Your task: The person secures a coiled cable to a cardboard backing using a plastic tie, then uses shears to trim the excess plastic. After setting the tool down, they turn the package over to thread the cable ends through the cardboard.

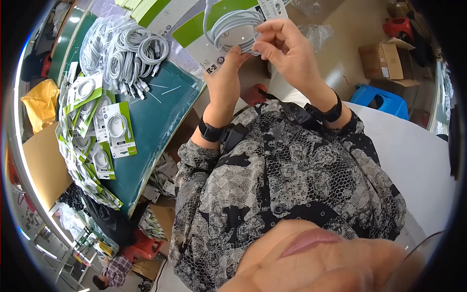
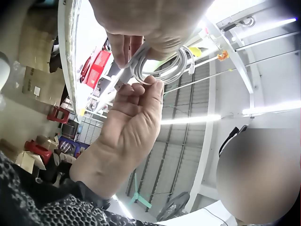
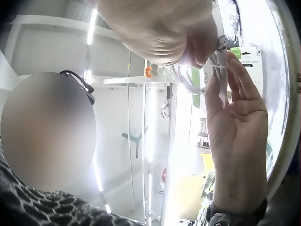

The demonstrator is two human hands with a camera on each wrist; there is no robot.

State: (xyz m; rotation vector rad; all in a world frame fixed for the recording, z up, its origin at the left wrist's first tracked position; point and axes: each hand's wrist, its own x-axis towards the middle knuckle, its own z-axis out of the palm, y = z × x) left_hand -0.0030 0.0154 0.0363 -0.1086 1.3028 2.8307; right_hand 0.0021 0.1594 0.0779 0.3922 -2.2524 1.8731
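A coiled light-grey USB cable (image 1: 238, 24) is held up between both hands, over a green and white packaging card (image 1: 194, 51). My left hand (image 1: 224, 80) grips the near left part of the coil, its thumb on top. On the coil's right side my right hand (image 1: 292, 53) pinches the cable between thumb and fingers. The left wrist view shows the cable loops (image 2: 167, 70) hanging between both hands. A metal plug (image 3: 222, 43) stands out beside the right fingertips in the right wrist view.
Left on the green table (image 1: 163, 114) lie a heap of coiled cables (image 1: 121, 53) and many carded cables (image 1: 116, 129). Stacked cards (image 1: 155, 14) are at the top. A blue stool (image 1: 382, 100) and a cardboard box (image 1: 389, 61) stand on the floor to the right.
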